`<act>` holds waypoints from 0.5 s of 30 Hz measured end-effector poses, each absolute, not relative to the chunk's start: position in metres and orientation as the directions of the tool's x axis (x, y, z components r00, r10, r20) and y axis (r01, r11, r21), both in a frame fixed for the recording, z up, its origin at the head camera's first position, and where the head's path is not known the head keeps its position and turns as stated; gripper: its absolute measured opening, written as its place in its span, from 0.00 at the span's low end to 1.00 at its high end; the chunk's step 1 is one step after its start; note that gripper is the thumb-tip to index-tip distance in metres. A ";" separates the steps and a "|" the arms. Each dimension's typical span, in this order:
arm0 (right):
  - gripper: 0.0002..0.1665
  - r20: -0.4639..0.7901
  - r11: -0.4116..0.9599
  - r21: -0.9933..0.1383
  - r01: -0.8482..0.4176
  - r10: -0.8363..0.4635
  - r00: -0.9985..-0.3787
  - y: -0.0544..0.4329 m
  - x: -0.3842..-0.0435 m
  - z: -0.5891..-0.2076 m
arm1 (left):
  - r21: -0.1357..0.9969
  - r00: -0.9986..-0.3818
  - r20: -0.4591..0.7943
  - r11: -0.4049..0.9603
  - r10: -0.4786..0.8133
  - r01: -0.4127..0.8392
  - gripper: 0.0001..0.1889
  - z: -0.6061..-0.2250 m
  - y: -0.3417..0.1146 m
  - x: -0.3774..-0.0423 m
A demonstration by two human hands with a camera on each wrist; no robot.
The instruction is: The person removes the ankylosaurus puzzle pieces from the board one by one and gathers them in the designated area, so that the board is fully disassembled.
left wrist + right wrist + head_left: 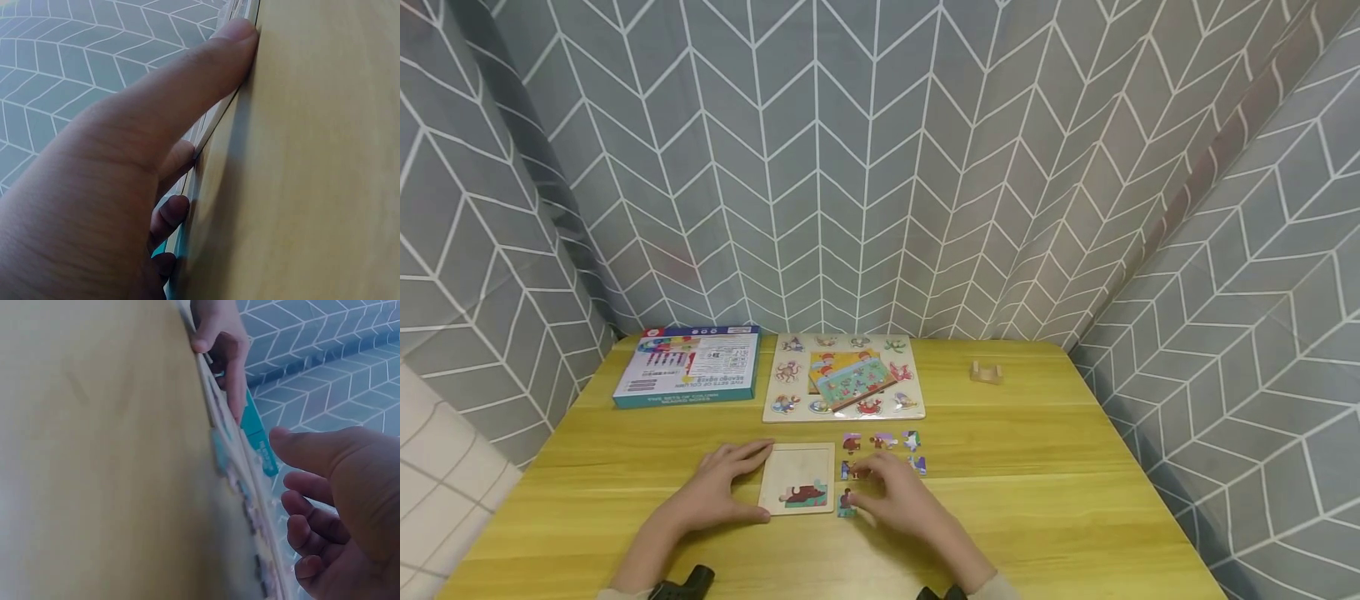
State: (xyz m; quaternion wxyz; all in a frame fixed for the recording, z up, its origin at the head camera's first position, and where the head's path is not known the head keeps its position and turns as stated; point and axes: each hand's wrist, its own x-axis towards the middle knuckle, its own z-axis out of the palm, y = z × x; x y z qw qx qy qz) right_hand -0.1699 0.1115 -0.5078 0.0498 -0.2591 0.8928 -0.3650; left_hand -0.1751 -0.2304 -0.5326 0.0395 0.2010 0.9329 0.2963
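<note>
A square wooden puzzle tray (797, 457) lies on the table, with a few joined brown and teal pieces (806, 495) in its lower right part. My left hand (718, 492) touches the tray's left side, index finger by the top corner and thumb by the bottom one. In the left wrist view its thumb (206, 62) lies straight along the edge. Over the loose jigsaw pieces to the tray's right is my right hand (898, 497), fingers loosely bent. The right wrist view shows nothing between its thumb (312, 450) and fingers. One teal and brown piece (846, 504) lies under its thumb.
Several more loose pieces (883, 440) lie above the right hand. Behind them is a sea-animal board (781, 400) with small picture puzzles (856, 383) on top. A flat game box (688, 367) lies back left, a small wooden holder (986, 372) back right. Patterned curtains (865, 167) surround the table.
</note>
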 end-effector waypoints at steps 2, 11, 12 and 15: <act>0.21 0.091 0.600 -0.680 -0.420 -0.500 -0.861 0.106 -0.175 -0.503 | 0.568 -0.914 0.053 0.741 0.403 0.359 0.58 -0.533 -0.231 -0.175; 0.17 0.094 0.562 -0.679 -0.473 -0.572 -0.815 0.067 -0.196 -0.487 | 0.558 -0.914 0.051 0.748 0.402 0.360 0.58 -0.533 -0.230 -0.175; 0.17 0.091 0.565 -0.670 -0.481 -0.581 -0.809 0.062 -0.197 -0.487 | 0.555 -0.915 0.051 0.751 0.400 0.359 0.58 -0.533 -0.230 -0.175; 0.17 0.066 0.576 -0.653 -0.492 -0.604 -0.795 0.047 -0.200 -0.487 | 0.552 -0.918 0.050 0.755 0.393 0.354 0.57 -0.533 -0.229 -0.175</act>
